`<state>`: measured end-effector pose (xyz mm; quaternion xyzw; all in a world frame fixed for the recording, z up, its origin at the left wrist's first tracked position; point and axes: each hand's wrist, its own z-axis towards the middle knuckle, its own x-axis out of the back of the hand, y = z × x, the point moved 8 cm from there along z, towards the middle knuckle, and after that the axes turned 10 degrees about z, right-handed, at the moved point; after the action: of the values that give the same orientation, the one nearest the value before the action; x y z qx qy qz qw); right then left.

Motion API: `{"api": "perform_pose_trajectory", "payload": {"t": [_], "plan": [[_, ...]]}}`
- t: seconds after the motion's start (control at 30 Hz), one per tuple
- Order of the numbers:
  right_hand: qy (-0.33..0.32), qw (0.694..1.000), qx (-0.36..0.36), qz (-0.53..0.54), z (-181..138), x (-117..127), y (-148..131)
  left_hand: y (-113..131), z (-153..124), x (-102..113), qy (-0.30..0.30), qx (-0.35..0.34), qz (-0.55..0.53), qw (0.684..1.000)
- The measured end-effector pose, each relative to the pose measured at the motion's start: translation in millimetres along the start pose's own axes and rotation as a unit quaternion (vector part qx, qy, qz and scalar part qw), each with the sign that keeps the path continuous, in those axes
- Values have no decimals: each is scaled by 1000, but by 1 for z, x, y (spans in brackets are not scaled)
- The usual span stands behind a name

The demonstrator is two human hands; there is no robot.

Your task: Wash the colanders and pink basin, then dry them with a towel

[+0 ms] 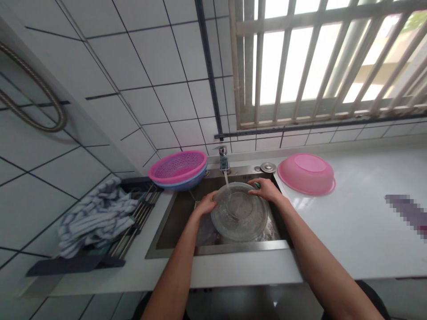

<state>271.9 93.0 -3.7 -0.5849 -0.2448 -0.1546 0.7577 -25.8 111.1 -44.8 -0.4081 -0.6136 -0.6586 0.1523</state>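
The clear bowl (238, 218) seems of ridged plastic, the sink (240, 247) of smooth metal, the tap (223, 159) of glossy metal, the counter (360, 226) smooth, and the towel (96, 218) of matt cloth.

White tiled walls (176, 53), dark joint lines, meeting in a corner to the left. Dark strip (207, 58) running down the tiles beside the window (235, 66); a second strip (316, 128) along its lower edge. Window at right, crossed by pale bars (283, 60). Daylight through it strong, view mostly washed out; a patch of greenery (414, 20) at upper right. White counter (350, 231) beneath, soft glare on its top. Below the front edge, a dark glossy surface (247, 306); floor or cabinet, cannot tell.
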Motion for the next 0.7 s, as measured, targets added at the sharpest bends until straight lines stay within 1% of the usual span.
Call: {"api": "perform_pose_trajectory", "payload": {"t": [0.07, 0.13, 0.2, 0.27, 0.37, 0.47, 0.53, 0.63, 0.7], "plan": [[-28, 999, -34, -15, -3, -2, 12, -13, 0, -1, -12, 38, -30, 999], [-51, 997, -51, -23, -5, -5, 19, -18, -2, -3, -19, 48, -66, 996], [-47, 998, -40, -21, -5, -7, 18, -13, -3, -4, -14, 27, -100, 995], [-30, 999, -16, -12, -3, -9, 9, -4, -3, -8, -11, 0, -117, 993], [-26, 1000, 8, 1, -1, -15, -6, 7, -3, -15, -34, -22, -87, 995], [-18, 1000, 18, -9, -1, -17, -12, 11, -2, -9, -14, -37, -36, 999], [-17, 1000, 4, -26, -2, -15, -6, 8, -1, -2, -1, -32, -33, 999], [-49, 997, -35, -48, -5, -18, 10, 0, -2, -1, -19, -13, -58, 998], [-59, 997, -29, -44, -5, -20, 10, 1, -3, -2, -20, -16, -72, 997]]}}
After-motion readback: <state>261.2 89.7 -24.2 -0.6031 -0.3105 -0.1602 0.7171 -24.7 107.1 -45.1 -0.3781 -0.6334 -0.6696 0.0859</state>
